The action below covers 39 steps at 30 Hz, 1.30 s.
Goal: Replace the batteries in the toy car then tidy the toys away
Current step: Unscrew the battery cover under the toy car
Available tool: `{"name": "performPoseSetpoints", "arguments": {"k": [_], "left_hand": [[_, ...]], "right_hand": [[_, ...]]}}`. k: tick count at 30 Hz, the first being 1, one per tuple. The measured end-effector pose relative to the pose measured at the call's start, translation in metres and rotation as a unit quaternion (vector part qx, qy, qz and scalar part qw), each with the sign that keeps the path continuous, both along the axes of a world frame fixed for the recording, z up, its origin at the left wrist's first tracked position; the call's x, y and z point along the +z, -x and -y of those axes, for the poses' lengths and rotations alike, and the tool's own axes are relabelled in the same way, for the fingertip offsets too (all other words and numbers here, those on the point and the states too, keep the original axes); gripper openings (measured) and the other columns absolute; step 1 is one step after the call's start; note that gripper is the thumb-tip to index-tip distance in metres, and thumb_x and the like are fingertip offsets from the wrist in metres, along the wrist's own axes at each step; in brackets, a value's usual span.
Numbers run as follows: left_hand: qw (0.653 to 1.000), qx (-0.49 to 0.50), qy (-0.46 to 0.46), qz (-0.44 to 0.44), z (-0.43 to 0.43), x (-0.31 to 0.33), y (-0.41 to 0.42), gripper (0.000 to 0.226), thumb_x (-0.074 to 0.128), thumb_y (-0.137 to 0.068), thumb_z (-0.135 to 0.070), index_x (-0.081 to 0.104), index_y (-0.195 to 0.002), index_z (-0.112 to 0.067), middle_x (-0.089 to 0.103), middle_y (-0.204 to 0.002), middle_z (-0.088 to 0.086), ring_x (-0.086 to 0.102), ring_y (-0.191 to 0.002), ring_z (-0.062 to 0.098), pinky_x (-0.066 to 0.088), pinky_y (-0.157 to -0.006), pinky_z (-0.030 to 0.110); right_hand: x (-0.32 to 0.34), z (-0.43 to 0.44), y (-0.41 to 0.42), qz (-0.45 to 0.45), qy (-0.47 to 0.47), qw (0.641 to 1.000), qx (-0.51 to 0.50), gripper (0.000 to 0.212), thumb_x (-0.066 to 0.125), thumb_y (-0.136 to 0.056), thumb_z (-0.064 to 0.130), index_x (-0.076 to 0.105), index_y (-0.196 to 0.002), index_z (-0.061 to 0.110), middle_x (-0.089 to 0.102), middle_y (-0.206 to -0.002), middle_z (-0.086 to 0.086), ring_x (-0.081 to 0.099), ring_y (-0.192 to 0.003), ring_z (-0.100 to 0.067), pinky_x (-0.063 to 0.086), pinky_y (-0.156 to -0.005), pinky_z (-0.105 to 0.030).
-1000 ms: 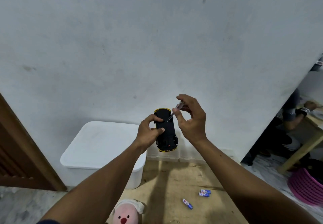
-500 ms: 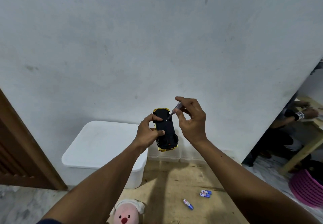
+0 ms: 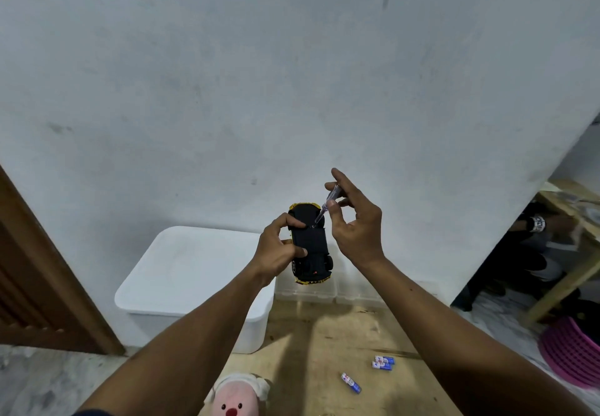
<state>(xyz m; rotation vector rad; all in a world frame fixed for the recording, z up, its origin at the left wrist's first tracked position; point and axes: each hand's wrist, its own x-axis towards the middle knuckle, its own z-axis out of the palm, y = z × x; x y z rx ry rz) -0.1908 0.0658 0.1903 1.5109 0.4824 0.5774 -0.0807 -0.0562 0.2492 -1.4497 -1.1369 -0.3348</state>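
Observation:
A toy car (image 3: 311,247), black on its underside with yellow trim, is held upside down in mid-air by my left hand (image 3: 278,251), thumb and fingers curled round its side. My right hand (image 3: 354,224) pinches a small clear-handled screwdriver (image 3: 326,206); its tip touches the car's underside near the front. Three blue-and-white batteries lie on the wooden board below: a pair (image 3: 383,362) and a single one (image 3: 350,382).
A white lidded storage bin (image 3: 194,273) stands against the wall at left. A pink plush toy (image 3: 237,397) sits at the bottom edge. A clear plastic box (image 3: 324,290) lies behind the car. A pink basket (image 3: 571,350), wooden table leg and a seated person are at right.
My right hand has lifted and turned on the screwdriver, its fingers spreading more upright. The car stays in my left hand, almost unmoved.

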Motion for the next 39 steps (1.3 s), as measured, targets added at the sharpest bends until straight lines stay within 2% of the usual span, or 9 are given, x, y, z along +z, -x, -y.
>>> {"name": "performPoseSetpoints", "arguments": {"k": [3, 8, 16, 23, 26, 29, 33, 36, 39], "left_hand": [[1.000, 0.001, 0.006, 0.001, -0.0020, 0.0007, -0.0010, 0.048, 0.066, -0.066, 0.019, 0.060, -0.103, -0.011, 0.065, -0.108, 0.002, 0.070, -0.086, 0.037, 0.059, -0.073, 0.051], [1.000, 0.000, 0.011, 0.001, -0.0028, 0.0032, -0.0013, 0.048, 0.065, -0.066, 0.019, 0.060, -0.102, -0.012, 0.065, -0.110, 0.005, 0.069, -0.083, 0.032, 0.056, -0.068, 0.042], [1.000, 0.001, 0.024, -0.002, -0.0036, 0.0008, -0.0008, 0.048, 0.065, -0.064, 0.018, 0.060, -0.103, -0.011, 0.065, -0.106, 0.002, 0.068, -0.082, 0.032, 0.054, -0.068, 0.041], [1.000, 0.003, 0.021, -0.003, -0.0042, 0.0019, -0.0021, 0.049, 0.065, -0.066, 0.020, 0.060, -0.101, -0.013, 0.066, -0.108, 0.005, 0.068, -0.090, 0.045, 0.056, -0.068, 0.042], [1.000, 0.002, 0.018, 0.003, -0.0044, 0.0031, -0.0029, 0.049, 0.065, -0.066, 0.021, 0.060, -0.102, -0.012, 0.066, -0.109, 0.005, 0.068, -0.093, 0.046, 0.057, -0.068, 0.042], [1.000, 0.002, 0.018, 0.002, -0.0062, 0.0026, -0.0025, 0.048, 0.065, -0.067, 0.022, 0.060, -0.103, -0.010, 0.066, -0.108, 0.004, 0.069, -0.090, 0.043, 0.057, -0.068, 0.042], [1.000, 0.004, 0.025, -0.005, -0.0080, 0.0004, -0.0027, 0.048, 0.064, -0.068, 0.022, 0.060, -0.102, -0.011, 0.067, -0.100, 0.001, 0.068, -0.083, 0.035, 0.055, -0.068, 0.041], [1.000, 0.003, 0.024, -0.004, -0.0084, 0.0003, -0.0027, 0.048, 0.064, -0.067, 0.022, 0.060, -0.102, -0.011, 0.066, -0.101, 0.000, 0.068, -0.083, 0.035, 0.056, -0.069, 0.042], [1.000, 0.002, 0.019, -0.003, -0.0086, 0.0008, -0.0032, 0.048, 0.065, -0.067, 0.021, 0.060, -0.102, -0.011, 0.065, -0.105, 0.002, 0.068, -0.083, 0.035, 0.055, -0.068, 0.041]], "right_hand": [[0.0025, 0.0006, -0.0005, -0.010, -0.001, 1.000, 0.003, 0.047, 0.072, -0.086, 0.003, 0.061, -0.131, 0.016, 0.071, -0.104, -0.001, 0.068, -0.106, -0.011, 0.055, -0.081, -0.035], [0.0052, -0.0021, -0.0032, 0.003, -0.021, 1.000, 0.001, 0.053, 0.065, -0.081, -0.016, 0.065, -0.126, 0.013, 0.055, -0.106, -0.007, 0.065, -0.086, -0.020, 0.059, -0.080, -0.031], [0.0079, -0.0017, -0.0033, 0.009, -0.019, 1.000, -0.009, 0.033, 0.074, -0.084, -0.002, 0.070, -0.114, 0.011, 0.069, -0.093, -0.002, 0.066, -0.087, -0.016, 0.052, -0.084, -0.027], [0.0067, -0.0053, -0.0001, -0.008, 0.004, 1.000, 0.012, 0.048, 0.063, -0.089, -0.004, 0.060, -0.133, 0.015, 0.071, -0.107, -0.002, 0.068, -0.103, -0.016, 0.054, -0.086, -0.030], [0.0087, -0.0064, 0.0005, 0.000, -0.008, 1.000, 0.002, 0.039, 0.074, -0.085, 0.002, 0.068, -0.120, 0.016, 0.064, -0.099, -0.002, 0.066, -0.093, -0.015, 0.055, -0.080, -0.036], [0.0086, -0.0080, -0.0030, -0.008, -0.018, 1.000, 0.006, 0.041, 0.068, -0.085, -0.007, 0.067, -0.122, 0.012, 0.059, -0.095, -0.005, 0.066, -0.085, -0.022, 0.058, -0.076, -0.038], [0.0063, -0.0080, -0.0025, -0.017, -0.003, 1.000, 0.011, 0.048, 0.059, -0.088, -0.012, 0.062, -0.131, 0.010, 0.067, -0.099, -0.008, 0.068, -0.099, -0.015, 0.058, -0.082, -0.030], [0.0072, -0.0062, -0.0027, -0.013, 0.001, 1.000, 0.001, 0.041, 0.071, -0.086, -0.001, 0.065, -0.124, 0.014, 0.071, -0.101, -0.007, 0.068, -0.104, -0.006, 0.049, -0.085, -0.018], [0.0059, -0.0071, -0.0037, -0.022, 0.000, 1.000, 0.005, 0.038, 0.070, -0.088, 0.000, 0.065, -0.122, 0.015, 0.070, -0.098, -0.005, 0.069, -0.104, -0.009, 0.053, -0.081, -0.030]]}}
